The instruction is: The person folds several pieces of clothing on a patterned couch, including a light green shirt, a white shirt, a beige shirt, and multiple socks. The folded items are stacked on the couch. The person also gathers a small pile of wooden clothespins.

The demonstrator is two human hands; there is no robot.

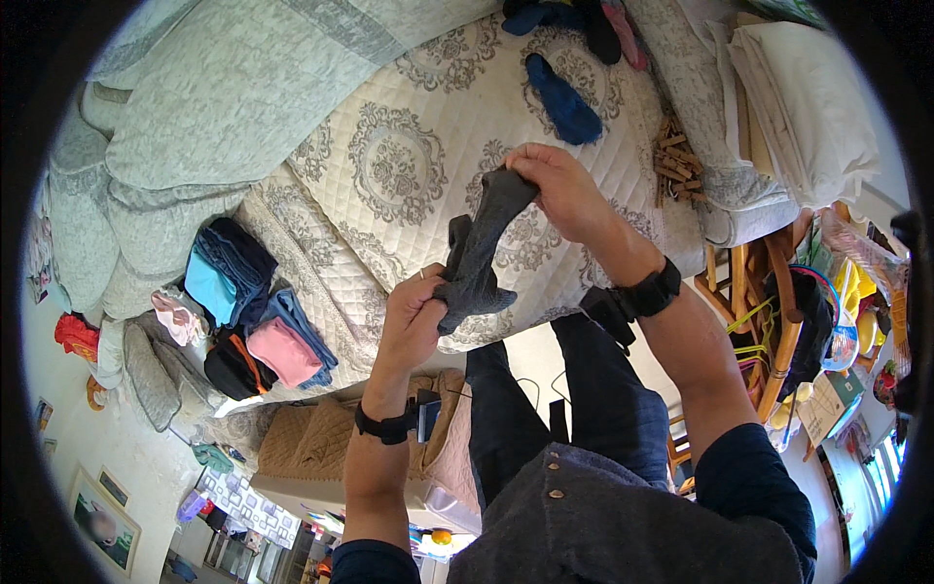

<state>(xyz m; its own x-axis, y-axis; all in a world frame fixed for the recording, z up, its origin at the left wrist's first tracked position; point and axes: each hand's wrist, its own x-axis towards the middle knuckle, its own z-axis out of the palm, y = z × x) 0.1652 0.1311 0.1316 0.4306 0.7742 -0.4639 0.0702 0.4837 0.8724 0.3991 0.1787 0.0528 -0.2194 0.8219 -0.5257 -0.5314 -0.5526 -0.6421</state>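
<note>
A dark grey sock [490, 226] is stretched between my two hands above the couch. My left hand [410, 321], with a ring on one finger, pinches its lower end, where the cloth is bunched and part of it hangs loose. A dark fold that may be a second sock stands out beside it. My right hand [565, 191] grips the upper end between thumb and fingers. Past my right hand, a blue sock [563, 101] lies flat on the quilted couch cover [398, 164]. More dark socks [543, 18] and a pink one [622, 33] lie farther back.
Folded clothes, including a pink garment [283, 352] and jeans [232, 266], are stacked at the left. Wooden clothespins [678, 164] lie by the right armrest, below folded white bedding [810, 109]. A wooden chair [781, 350] with hangers stands at the right.
</note>
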